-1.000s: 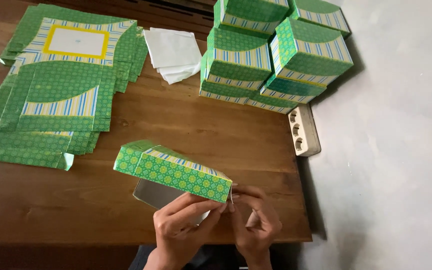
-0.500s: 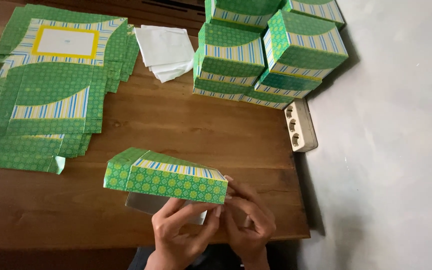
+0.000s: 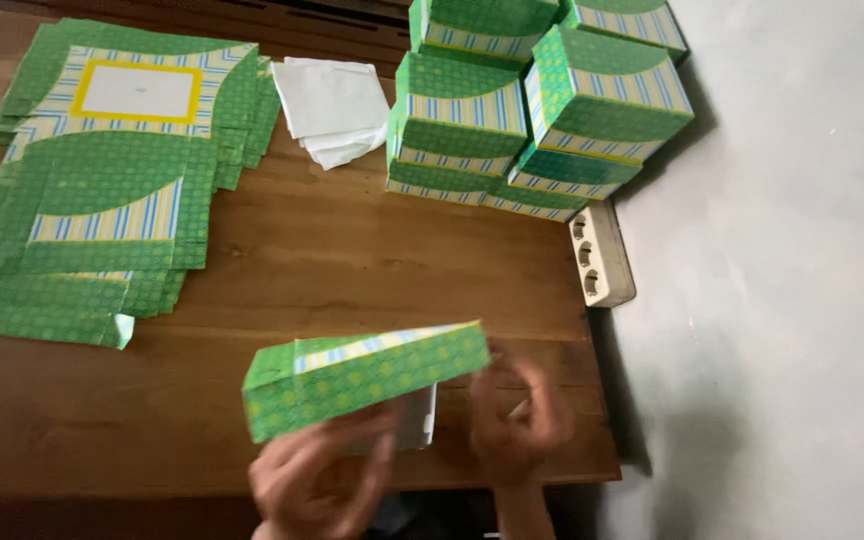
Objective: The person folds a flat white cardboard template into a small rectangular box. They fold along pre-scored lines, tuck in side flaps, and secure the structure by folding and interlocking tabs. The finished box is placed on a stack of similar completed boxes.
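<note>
A partly folded green patterned cardboard box (image 3: 364,376) is held above the near edge of the wooden table (image 3: 352,260). My left hand (image 3: 320,478) grips it from below, fingers under its near side. My right hand (image 3: 517,412) is at the box's right end, blurred by motion; whether it grips the box is unclear. A white inner flap (image 3: 419,418) shows beneath the box.
Flat green box blanks (image 3: 102,190) lie stacked at the left. White paper sheets (image 3: 332,105) lie at the back centre. Several finished green boxes (image 3: 542,100) are stacked at the back right. A beige power strip (image 3: 602,255) lies at the table's right edge beside a grey floor.
The box has been turned and tilted, its right end now raised. Both hands have shifted, the right one moving to the box's right end. The camera view has dipped slightly.
</note>
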